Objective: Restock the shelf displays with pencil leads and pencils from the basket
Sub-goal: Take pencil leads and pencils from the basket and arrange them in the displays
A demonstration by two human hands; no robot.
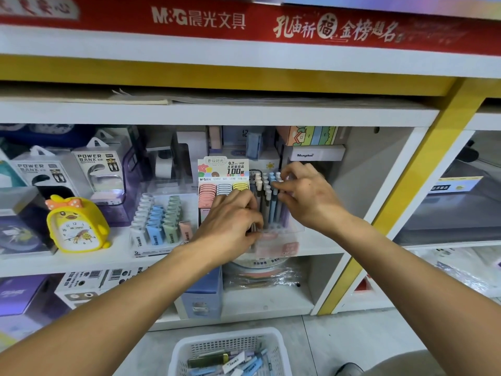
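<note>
Two bare hands worked at the middle shelf of a stationery display. At 9 o'clock from the hands stood a yellow chick alarm clock, with boxed power banks behind it at 11 o'clock. Next rightward sat a tray of pastel erasers, then the pencil lead display, a carded box marked 0.7 mm HB holding pink, blue and yellow lead cases. The left hand lay partly over that box, its fingers curled closed around dark pencils at the foot of the clear pencil holder. Upright pencils with white and blue caps filled this holder. The right hand, at 3 o'clock from the holder, had thumb and forefinger pinched on the pencil caps, the other fingers loosely bent. At 6 o'clock, on the floor, the white basket held more pencils and lead packs.
</note>
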